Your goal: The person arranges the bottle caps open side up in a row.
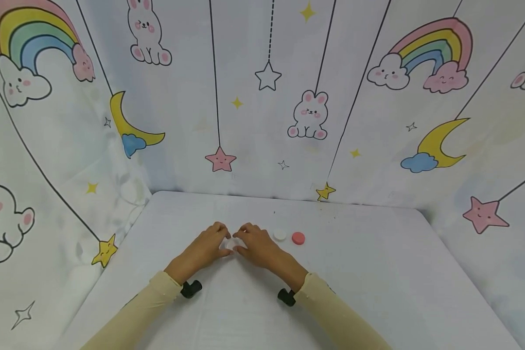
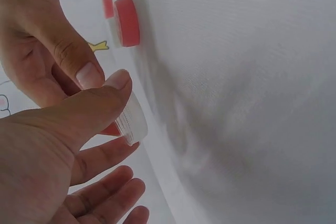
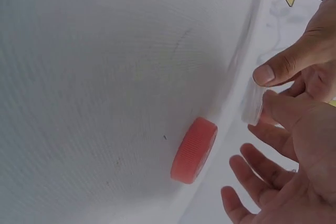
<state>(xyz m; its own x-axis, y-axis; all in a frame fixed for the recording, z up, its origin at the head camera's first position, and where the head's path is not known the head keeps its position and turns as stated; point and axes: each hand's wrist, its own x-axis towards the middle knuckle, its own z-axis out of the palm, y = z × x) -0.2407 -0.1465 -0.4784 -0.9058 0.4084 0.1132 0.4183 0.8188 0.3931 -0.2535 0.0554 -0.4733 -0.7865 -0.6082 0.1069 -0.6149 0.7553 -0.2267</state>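
Observation:
Both hands meet over the table at one small round, whitish screw cap (image 2: 135,119) with a ribbed edge. My left hand (image 1: 209,243) pinches it between thumb and forefinger, the other fingers loosely bent. From the opposite side my right hand (image 1: 258,244) pinches the same cap, thumb and forefinger at its rim. A bit of red shows beside the cap in the left wrist view, partly covered by the fingers. To the right of the right hand lie a white cap (image 1: 279,235) and a red cap (image 1: 298,238), close together.
The white-covered table (image 1: 376,277) reaches back to a white curtain (image 1: 253,121) printed with rainbows, rabbits, moons and stars. More of this curtain hangs at both sides. Each wrist wears a small black camera, such as the left one (image 1: 191,289).

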